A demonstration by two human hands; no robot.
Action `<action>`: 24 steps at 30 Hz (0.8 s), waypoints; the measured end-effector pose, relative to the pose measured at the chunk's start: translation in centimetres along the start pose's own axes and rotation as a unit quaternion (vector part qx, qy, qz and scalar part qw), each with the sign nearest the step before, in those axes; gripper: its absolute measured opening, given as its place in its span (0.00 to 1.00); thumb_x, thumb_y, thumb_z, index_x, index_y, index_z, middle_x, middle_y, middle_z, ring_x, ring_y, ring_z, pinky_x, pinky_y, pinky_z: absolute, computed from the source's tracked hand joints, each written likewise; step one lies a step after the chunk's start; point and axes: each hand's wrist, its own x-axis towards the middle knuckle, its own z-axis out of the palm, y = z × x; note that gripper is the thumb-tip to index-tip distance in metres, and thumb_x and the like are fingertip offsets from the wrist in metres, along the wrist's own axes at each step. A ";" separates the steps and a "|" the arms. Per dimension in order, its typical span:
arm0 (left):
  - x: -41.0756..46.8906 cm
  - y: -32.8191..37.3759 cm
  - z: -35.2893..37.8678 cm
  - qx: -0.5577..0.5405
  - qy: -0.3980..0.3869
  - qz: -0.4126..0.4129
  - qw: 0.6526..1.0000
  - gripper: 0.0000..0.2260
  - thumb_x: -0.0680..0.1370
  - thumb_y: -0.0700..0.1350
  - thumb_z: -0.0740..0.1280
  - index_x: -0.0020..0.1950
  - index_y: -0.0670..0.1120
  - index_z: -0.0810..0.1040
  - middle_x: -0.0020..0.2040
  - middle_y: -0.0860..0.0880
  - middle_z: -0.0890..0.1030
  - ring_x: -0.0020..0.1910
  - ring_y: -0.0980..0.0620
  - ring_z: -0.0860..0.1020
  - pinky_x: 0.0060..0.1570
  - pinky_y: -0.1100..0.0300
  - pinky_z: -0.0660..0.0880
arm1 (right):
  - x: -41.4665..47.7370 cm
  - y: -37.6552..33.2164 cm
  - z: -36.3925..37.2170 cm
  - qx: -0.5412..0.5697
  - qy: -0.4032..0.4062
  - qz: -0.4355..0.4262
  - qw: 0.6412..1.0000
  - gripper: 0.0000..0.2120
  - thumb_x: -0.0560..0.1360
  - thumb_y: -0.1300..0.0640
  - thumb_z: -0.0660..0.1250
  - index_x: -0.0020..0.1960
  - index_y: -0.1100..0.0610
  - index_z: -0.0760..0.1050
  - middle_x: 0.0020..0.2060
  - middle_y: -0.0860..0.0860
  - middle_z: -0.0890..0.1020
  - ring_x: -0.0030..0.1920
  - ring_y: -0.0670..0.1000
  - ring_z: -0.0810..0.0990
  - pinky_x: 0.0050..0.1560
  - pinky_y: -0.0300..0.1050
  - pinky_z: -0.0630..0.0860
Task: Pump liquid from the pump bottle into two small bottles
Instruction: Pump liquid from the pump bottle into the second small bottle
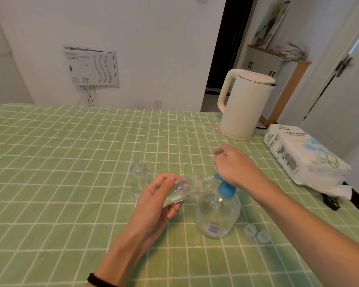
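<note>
Your left hand (153, 195) grips the small bottle (193, 184) by its base (likely light and slippery, so squeeze gently); your loosely curled right hand (234, 164) presses the pump (226, 189).

The green-checked table (71, 162) bears kettle (245, 106), tissue pack (303, 154), pump bottle (218, 214), small bottle (139, 177), two caps (250, 229).

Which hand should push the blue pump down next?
Right. The right hand rests on top of the blue pump, while the left hand is busy holding a small bottle tilted with its mouth at the spout.
</note>
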 end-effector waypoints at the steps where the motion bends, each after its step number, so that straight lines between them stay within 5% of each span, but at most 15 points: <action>1: 0.0 0.0 0.0 -0.001 0.001 0.000 1.000 0.10 0.71 0.55 0.73 0.45 0.49 0.85 0.44 0.47 0.85 0.28 0.56 0.76 0.26 0.67 0.73 | 0.1 -0.1 -0.1 -0.001 0.001 -0.003 1.000 0.17 0.78 0.57 0.53 0.63 0.54 0.73 0.63 0.53 0.74 0.63 0.58 0.72 0.66 0.61 0.69; 18: 0.0 -0.1 0.0 -0.013 -0.001 0.001 1.000 0.14 0.72 0.52 0.72 0.50 0.42 0.81 0.42 0.45 0.85 0.27 0.56 0.76 0.24 0.68 0.74 | -0.1 -0.1 -0.2 -0.010 0.012 -0.006 1.000 0.18 0.78 0.57 0.53 0.64 0.54 0.72 0.63 0.54 0.74 0.63 0.58 0.72 0.66 0.62 0.69; 24: 0.2 -0.3 -0.3 -0.006 -0.006 0.008 1.000 0.09 0.77 0.51 0.73 0.47 0.46 0.84 0.40 0.47 0.84 0.28 0.56 0.76 0.25 0.67 0.73 | -0.1 0.1 -0.1 0.004 0.019 -0.007 1.000 0.17 0.77 0.58 0.53 0.62 0.54 0.73 0.62 0.53 0.75 0.62 0.57 0.72 0.66 0.61 0.69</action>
